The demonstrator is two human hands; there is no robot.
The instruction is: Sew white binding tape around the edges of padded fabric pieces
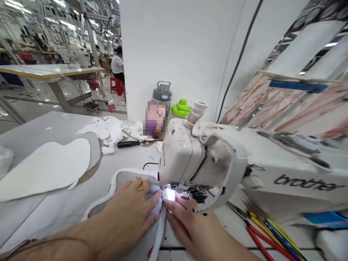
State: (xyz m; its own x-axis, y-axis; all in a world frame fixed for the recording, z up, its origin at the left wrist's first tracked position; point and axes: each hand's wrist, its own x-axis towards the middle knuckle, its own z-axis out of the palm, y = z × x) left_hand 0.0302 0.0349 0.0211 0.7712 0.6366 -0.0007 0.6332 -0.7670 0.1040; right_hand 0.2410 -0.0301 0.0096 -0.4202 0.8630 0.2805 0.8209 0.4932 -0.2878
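In the head view a grey fabric piece [127,177] with a raised white edging [161,232] lies under the lit needle area of a white sewing machine [176,152]. My left hand [133,208], with a gold ring on one finger, rests on the grey fabric just left of the needle, its fingers spread on it and the thumb apart. From the right, my right hand [187,217] pinches the white edging close to the needle. Part of its fingers is hidden behind the machine's head and guard.
White cut pieces [54,163] lie at left, with scraps [108,130] behind. A black-handled screwdriver [129,144], a grey bottle [162,92] and a green lid [181,107] stand or lie near the wall. Red-handled scissors [254,232] and several pens lie at right. A person [117,65] sits far off.
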